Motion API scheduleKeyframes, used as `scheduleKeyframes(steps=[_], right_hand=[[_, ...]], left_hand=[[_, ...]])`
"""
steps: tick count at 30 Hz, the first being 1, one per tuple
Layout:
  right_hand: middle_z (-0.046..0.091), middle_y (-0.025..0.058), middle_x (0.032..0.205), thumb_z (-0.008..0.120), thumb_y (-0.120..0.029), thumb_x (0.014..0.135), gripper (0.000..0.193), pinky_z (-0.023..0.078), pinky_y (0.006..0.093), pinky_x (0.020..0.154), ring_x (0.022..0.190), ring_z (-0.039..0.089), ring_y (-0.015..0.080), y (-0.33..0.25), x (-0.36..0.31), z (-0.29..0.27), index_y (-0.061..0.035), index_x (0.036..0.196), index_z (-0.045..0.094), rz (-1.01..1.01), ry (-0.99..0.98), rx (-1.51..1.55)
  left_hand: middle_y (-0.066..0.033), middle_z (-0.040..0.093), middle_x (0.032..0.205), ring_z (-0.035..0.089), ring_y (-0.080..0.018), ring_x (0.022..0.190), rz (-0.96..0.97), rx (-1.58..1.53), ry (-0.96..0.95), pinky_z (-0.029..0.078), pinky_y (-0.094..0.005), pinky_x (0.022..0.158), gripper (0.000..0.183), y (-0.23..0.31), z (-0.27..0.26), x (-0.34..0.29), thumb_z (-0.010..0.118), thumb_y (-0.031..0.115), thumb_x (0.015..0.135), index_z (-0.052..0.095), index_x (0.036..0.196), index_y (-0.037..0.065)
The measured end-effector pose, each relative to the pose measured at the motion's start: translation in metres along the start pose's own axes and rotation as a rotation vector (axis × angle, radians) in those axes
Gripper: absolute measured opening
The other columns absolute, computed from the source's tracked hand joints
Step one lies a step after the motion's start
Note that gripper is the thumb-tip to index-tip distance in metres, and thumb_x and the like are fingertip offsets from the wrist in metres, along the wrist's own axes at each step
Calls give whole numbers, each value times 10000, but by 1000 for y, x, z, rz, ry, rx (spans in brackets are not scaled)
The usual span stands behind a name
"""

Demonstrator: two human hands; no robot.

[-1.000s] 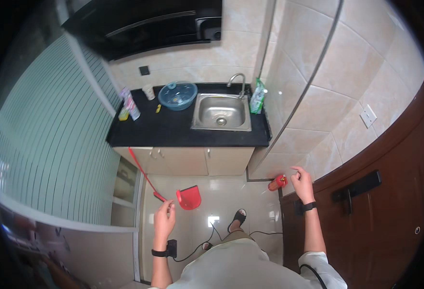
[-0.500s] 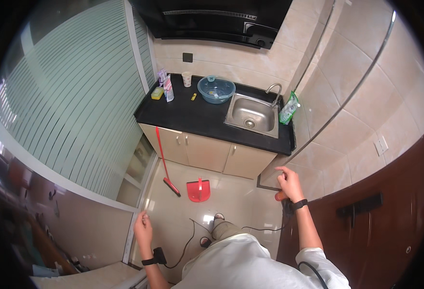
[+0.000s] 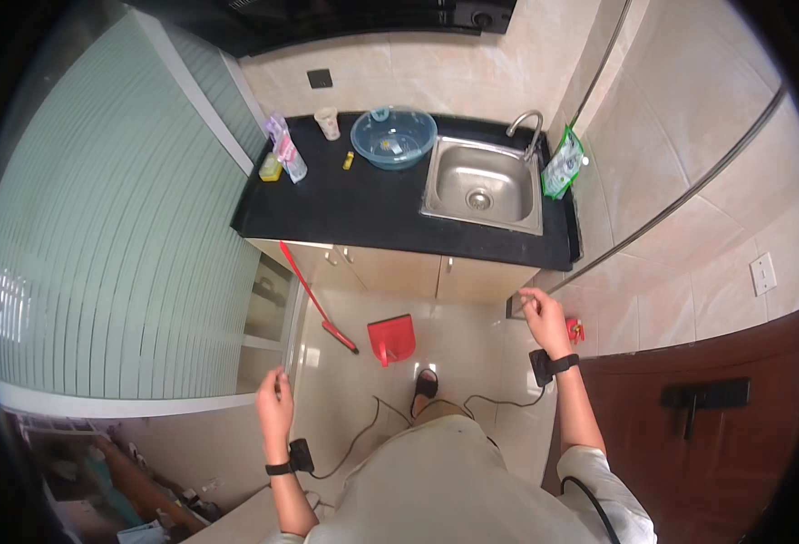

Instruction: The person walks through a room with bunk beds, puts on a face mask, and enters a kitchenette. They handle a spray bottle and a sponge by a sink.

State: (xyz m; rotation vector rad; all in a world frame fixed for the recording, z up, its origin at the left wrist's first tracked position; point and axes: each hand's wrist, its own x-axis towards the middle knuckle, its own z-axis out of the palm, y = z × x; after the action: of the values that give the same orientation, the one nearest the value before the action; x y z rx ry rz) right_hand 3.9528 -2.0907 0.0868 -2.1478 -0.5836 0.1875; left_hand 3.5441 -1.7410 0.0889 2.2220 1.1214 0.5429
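Note:
My left hand (image 3: 274, 403) hangs over the beige tiled floor with its fingers loosely bent and nothing in it. The things nearest to it are a broom with a red handle (image 3: 316, 302), leaning against the cabinet, and a red dustpan (image 3: 392, 337) on the floor. My right hand (image 3: 542, 317) is raised at the corner of the tiled wall, fingers loosely curled and empty. A small red object (image 3: 574, 331) lies just right of its wrist, apart from the fingers. Both wrists wear black bands.
A black counter (image 3: 363, 213) ahead carries a steel sink (image 3: 483, 186), a blue basin (image 3: 392, 136), a cup (image 3: 329, 121), bottles (image 3: 286, 150) and a green pouch (image 3: 561, 163). A ribbed glass panel (image 3: 100, 227) stands left and a brown door (image 3: 735, 435) right. Cables trail across the floor.
The view has swung, so the counter sits higher and larger. My left hand dropped away from the broom and dustpan. The small red object now lies right of my right hand.

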Motion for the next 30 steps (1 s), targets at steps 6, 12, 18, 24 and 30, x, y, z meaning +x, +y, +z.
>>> scheduleKeyframes(steps=[6, 12, 18, 24, 30], right_hand=[[472, 92, 589, 599, -50, 894, 246, 435, 345, 558, 535, 486, 172, 25, 33, 6, -25, 1108, 717, 22, 2, -25], [473, 92, 583, 583, -33, 866, 273, 427, 337, 551, 528, 480, 174, 30, 48, 6, -42, 1094, 733, 41, -34, -22], [470, 72, 580, 567, -41, 884, 282, 417, 335, 542, 523, 462, 156, 29, 45, -6, -50, 1111, 734, 106, 34, -71], [484, 28, 588, 543, -68, 946, 261, 439, 316, 564, 561, 497, 117, -6, 38, -30, -9, 1132, 715, 164, 219, -45], [583, 16, 715, 561, -124, 1005, 240, 470, 288, 646, 689, 539, 88, -35, 12, -43, 3, 1161, 691, 203, 224, -123]], left_hand=[[-199, 709, 971, 654, -276, 774, -18, 1, -67, 536, -366, 657, 266, 44, 9, 49, 562, 173, 1035, 665, 1179, -26], [-207, 709, 976, 657, -304, 751, 1, -1, -128, 535, -375, 669, 254, 50, 28, 74, 564, 163, 1030, 663, 1186, -11], [-171, 697, 883, 664, -207, 733, 115, 26, -176, 555, -339, 648, 244, 49, 36, 108, 566, 148, 1032, 657, 1199, -6], [-183, 726, 951, 706, -263, 758, 125, -47, -242, 540, -357, 671, 247, 32, 58, 137, 608, 166, 1004, 676, 1193, 23], [-172, 732, 902, 709, -335, 797, 268, -103, -566, 562, -410, 722, 365, -35, 156, 131, 709, 299, 940, 671, 1215, 63]])
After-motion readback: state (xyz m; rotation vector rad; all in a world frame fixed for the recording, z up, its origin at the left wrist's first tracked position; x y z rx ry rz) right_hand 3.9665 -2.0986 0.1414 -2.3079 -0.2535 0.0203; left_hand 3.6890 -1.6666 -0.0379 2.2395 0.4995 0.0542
